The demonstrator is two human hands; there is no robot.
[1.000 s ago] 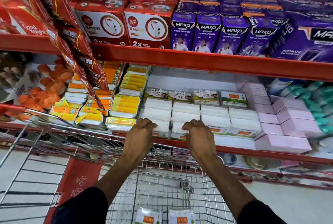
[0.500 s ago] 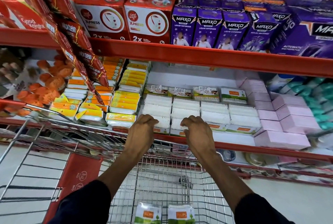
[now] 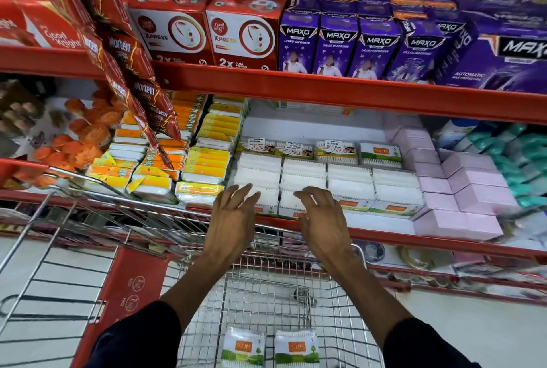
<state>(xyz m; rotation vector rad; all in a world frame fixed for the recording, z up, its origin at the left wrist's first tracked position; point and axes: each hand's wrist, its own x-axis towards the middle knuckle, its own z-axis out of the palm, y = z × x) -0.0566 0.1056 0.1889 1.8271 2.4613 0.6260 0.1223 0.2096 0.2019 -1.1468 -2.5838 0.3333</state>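
Cotton-bud packs point(image 3: 349, 181): being reached for at shelf point(image 3: 384, 236) front.
Left hand point(image 3: 232, 219), right hand point(image 3: 321, 219): being held open, spread for grasping.

We hold both arms stretched forward and slightly upward, side by side. Our bare left hand point(image 3: 232, 219) is turned palm down with its back toward us. Its fingers point(image 3: 236, 194) are spread apart and loosely bent, gripping nothing. Our bare right hand point(image 3: 321, 221) hangs just beside it without touching. Its fingers point(image 3: 313, 194) are fanned and curved downward, and it is likewise empty. Both forearms point(image 3: 192, 282) are bare, and black fabric sleeves point(image 3: 139, 335) cover our arms from about the elbow back.
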